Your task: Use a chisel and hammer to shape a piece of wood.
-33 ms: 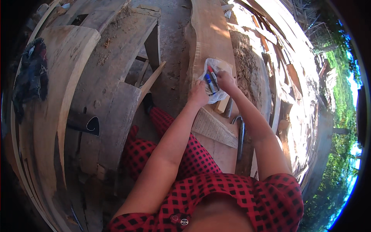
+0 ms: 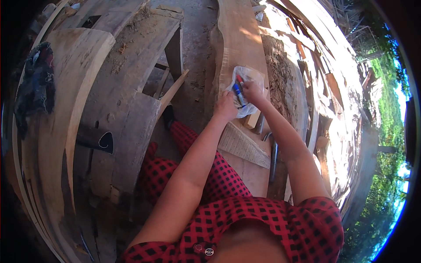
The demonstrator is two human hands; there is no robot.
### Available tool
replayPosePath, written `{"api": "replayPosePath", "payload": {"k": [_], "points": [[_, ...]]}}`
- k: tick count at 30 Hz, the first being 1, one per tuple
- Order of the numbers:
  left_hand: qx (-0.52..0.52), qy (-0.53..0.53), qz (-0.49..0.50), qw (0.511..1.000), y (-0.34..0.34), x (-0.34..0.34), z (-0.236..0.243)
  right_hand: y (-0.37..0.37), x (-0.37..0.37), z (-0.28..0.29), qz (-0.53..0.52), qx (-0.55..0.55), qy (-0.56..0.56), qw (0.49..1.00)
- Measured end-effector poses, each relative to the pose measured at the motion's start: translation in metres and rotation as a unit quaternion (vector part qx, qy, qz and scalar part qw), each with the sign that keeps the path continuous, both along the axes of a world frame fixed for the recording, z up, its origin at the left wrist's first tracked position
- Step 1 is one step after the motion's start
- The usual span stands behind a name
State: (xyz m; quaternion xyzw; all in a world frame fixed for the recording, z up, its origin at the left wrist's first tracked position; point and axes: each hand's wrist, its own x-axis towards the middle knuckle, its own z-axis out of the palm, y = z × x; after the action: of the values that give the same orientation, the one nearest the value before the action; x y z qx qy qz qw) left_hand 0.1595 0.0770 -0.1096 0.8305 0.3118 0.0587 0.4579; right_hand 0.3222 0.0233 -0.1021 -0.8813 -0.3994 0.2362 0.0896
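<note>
A clear plastic bag lies crumpled on a long pale wooden plank. Inside it are a blue marker and a red marker, side by side. My left hand grips the bag's near left edge. My right hand closes on the bag from the right, its fingers against the markers. Both forearms reach out from the lower edge over my red and black checked clothes.
A ribbed wooden wedge and dark metal tools lie just below my hands. Wide curved boards fill the left side, with a dark cloth on one. Stacked planks and greenery are on the right.
</note>
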Motion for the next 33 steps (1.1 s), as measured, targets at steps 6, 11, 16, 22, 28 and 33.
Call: {"api": "replayPosePath", "payload": {"k": [6, 11, 16, 22, 28, 33], "points": [[0.01, -0.037, -0.003, 0.999, 0.001, 0.002, 0.0, -0.002, -0.012, -0.046, -0.099, -0.048, -0.074, 0.991], [-0.02, -0.017, 0.002, 1.0, 0.007, -0.002, 0.002, -0.014, -0.026, -0.04, -0.014, -0.009, -0.045, 0.999], [-0.009, -0.023, -0.003, 1.0, 0.004, 0.004, 0.006, -0.008, 0.003, -0.045, -0.056, 0.031, 0.024, 0.998], [-0.021, -0.033, 0.004, 0.999, 0.009, 0.002, -0.001, 0.004, 0.004, -0.055, -0.074, 0.036, -0.097, 0.992], [0.001, -0.03, 0.021, 0.999, 0.008, 0.001, -0.008, 0.013, -0.023, -0.045, 0.068, 0.105, -0.198, 0.972], [-0.017, -0.047, 0.043, 0.998, 0.005, 0.011, -0.006, 0.023, -0.011, -0.069, 0.096, 0.027, -0.214, 0.972]]}}
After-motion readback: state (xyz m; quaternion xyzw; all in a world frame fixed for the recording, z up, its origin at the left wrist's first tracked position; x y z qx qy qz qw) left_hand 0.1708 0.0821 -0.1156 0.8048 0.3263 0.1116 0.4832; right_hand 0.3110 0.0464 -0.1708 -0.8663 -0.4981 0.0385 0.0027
